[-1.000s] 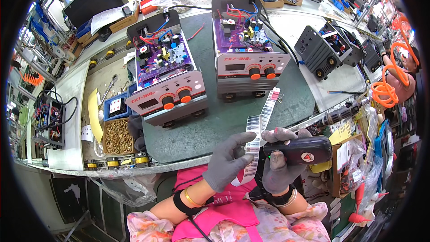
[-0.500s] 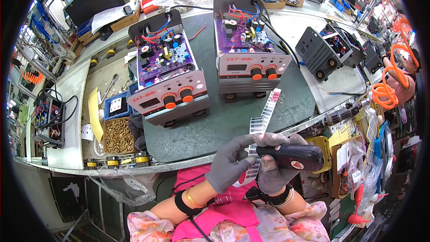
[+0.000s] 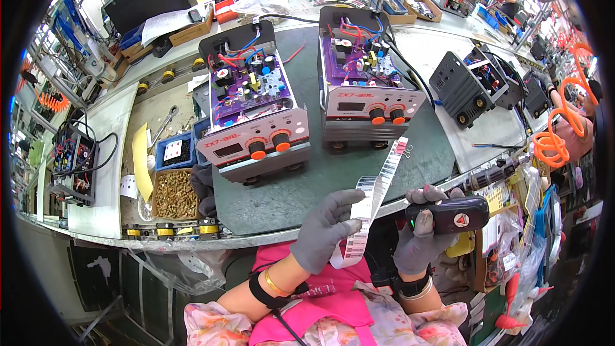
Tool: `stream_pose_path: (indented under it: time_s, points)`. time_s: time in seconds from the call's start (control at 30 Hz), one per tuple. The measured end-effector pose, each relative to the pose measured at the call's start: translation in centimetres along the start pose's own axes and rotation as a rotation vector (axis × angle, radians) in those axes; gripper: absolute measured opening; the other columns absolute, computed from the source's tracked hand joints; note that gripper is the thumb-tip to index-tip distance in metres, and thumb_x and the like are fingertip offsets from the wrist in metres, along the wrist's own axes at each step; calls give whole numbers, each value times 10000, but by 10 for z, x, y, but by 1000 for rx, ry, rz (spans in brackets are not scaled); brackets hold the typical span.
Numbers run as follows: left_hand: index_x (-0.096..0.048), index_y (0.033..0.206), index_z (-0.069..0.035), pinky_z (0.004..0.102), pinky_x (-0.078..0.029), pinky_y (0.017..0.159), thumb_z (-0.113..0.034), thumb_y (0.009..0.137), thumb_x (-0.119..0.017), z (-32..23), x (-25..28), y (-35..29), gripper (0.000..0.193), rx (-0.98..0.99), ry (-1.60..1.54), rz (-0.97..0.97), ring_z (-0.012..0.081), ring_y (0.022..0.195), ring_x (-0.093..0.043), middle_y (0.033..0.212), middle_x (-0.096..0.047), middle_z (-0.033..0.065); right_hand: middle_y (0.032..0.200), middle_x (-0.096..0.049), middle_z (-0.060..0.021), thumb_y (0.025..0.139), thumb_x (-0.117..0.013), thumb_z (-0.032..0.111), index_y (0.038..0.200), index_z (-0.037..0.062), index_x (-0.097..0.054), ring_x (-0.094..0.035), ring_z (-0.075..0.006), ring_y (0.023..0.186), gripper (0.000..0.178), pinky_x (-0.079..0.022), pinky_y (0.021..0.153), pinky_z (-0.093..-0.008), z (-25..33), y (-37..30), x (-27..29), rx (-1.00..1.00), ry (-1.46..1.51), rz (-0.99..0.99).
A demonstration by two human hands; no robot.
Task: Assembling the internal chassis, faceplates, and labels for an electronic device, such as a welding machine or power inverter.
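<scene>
My left hand [image 3: 324,234], in a grey glove, pinches a long white strip of barcode labels [image 3: 354,245] between thumb and fingers. The strip runs up and away over the bench edge, its far end near a small wire clip [image 3: 407,152]. In my gloved right hand [image 3: 413,248] is a black handheld barcode scanner [image 3: 471,213], with a small green light showing by the thumb. The scanner is apart from the strip, to its right. Beyond my hands stand two open-topped machines, one at left [image 3: 256,148] and one at right [image 3: 378,110], with orange knobs and exposed purple circuit boards.
Left of the green mat [image 3: 262,208] are a blue bin [image 3: 174,150] of black parts and a box of brass-coloured fittings [image 3: 176,193]. Dark machine housings [image 3: 464,93] stand at right, near a coiled orange hose [image 3: 554,147]. A person [image 3: 576,131] is at the far right.
My right hand has moved right with the scanner, away from the strip and my left hand. A green light now shows on the scanner. My left hand still holds the strip.
</scene>
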State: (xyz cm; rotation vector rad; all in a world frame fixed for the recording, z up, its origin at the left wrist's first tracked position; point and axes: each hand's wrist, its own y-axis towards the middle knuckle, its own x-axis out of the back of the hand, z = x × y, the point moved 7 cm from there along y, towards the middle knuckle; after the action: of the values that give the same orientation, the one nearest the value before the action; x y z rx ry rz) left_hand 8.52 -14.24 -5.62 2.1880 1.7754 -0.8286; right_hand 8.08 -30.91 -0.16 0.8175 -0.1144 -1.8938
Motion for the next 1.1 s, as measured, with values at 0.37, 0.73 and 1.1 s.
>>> stream_pose_path:
  time_s: [0.37, 0.73, 1.1]
  points:
    - [-491, 1225, 4, 303, -470, 894, 39, 802, -563, -7, 5, -3, 430, -39, -7, -7, 175, 1039, -571, 1127, -583, 113, 1065, -580, -149, 798, -671, 46, 1327, 62, -287, -584, -235, 945, 653, -478, 864, -429, -3, -5, -5, -52, 11, 30]
    - [-550, 1170, 13, 277, -475, 860, -15, 821, -597, -9, 4, -3, 353, -22, 34, -39, 143, 966, -572, 1093, -598, 94, 1057, -586, -165, 842, -600, 55, 1387, 45, -231, -629, -179, 751, 659, -515, 678, -292, -9, 2, -11, -212, -254, 144]
    - [-541, 1189, -14, 269, -488, 836, -29, 853, -603, 2, 0, 0, 342, -191, 235, -89, 134, 975, -579, 1089, -596, 74, 928, -552, -94, 773, -723, 201, 936, 35, -648, -545, -190, 838, 244, -455, 744, -295, -26, -7, -12, -190, -582, 557]
